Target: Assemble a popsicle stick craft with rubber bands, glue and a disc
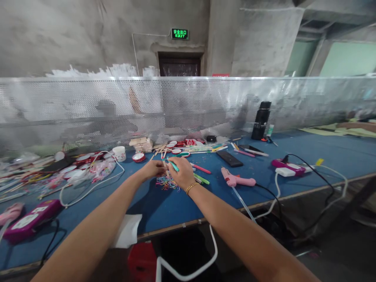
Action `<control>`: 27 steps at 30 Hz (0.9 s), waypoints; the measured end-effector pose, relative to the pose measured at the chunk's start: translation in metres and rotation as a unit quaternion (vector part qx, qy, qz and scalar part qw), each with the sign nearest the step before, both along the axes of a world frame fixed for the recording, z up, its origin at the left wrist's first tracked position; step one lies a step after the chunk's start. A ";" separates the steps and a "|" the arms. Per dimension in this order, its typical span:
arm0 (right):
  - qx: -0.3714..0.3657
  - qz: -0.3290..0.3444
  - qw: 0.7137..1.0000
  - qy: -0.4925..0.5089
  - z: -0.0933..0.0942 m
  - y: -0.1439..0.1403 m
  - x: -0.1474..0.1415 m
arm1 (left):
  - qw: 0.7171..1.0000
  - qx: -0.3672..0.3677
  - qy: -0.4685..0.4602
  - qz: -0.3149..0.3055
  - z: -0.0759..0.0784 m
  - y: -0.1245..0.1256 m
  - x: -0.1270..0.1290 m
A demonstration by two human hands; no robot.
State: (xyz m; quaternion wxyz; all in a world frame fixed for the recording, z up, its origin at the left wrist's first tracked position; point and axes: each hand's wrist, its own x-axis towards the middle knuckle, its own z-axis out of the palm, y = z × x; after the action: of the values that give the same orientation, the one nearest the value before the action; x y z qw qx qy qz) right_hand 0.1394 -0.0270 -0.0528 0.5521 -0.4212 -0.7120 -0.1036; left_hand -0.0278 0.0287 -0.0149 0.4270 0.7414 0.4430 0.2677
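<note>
Head view, and both arms stretch out over the blue tabletop (152,211), meeting near its middle. Left hand (152,169) has its grip pinched around the near ends of some thin wooden sticks (166,171), fingers curled tight. Right hand (183,172), gold bracelet at the wrist, has its grip clenched on a teal stick (174,166) that pokes out leftward, right up against the left hand's fingertips. The two hands are touching or very nearly so; hard to tell which. Just below them, on the tabletop, lies a tangle of coloured rubber bands (167,183). Right beside the right hand sit a pink stick (202,169) and a green stick (202,179). Further right, a pink glue gun (237,179) lies on its side, black cord trailing off the edge. Beyond it, a black remote-like bar (229,158), and near the mesh screen (88,109) a black bottle (261,120) stands upright. Over on the left, a white cup (119,153), a spread of red-rimmed lids (82,160), and a magenta power strip (29,219) near the front edge. Another power strip (289,167) lies well apart on the right, cables plugged in.
</note>
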 end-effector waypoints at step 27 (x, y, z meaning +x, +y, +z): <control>-0.015 0.020 1.000 -0.001 0.001 -0.004 -0.001 | 0.999 -0.010 0.002 -0.031 -0.005 0.004 -0.001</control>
State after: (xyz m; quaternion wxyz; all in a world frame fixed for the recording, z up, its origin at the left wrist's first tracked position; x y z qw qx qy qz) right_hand 0.1386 -0.0310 -0.0521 0.5470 -0.4153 -0.7222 -0.0824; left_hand -0.0290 0.0328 -0.0196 0.4418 0.7507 0.4238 0.2484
